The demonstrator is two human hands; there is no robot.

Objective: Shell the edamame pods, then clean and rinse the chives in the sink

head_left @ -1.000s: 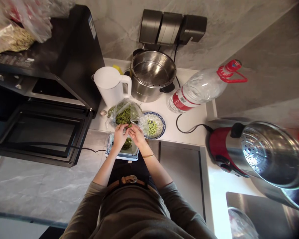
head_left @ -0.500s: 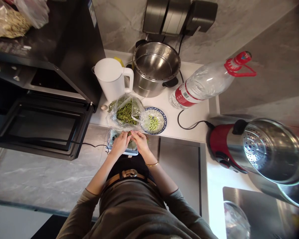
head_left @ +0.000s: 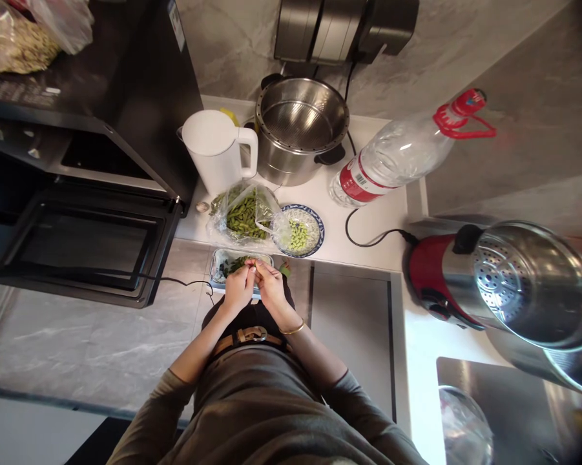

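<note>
The left hand (head_left: 239, 287) and right hand (head_left: 272, 287) are pinching a small piece, too hidden to name; gentle, close fingertips are suiting it. Green pods (head_left: 245, 218) are lying beyond them, the bean plate (head_left: 321, 230) beyond-right.

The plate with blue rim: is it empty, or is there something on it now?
Not empty, but not full. The plate holds a small group of pale green beans, with bare patterned surface beside them.

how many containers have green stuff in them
3: the clear bag on the counter, the patterned plate beside it, and the tub below. The white jug's inside is hidden.
</note>
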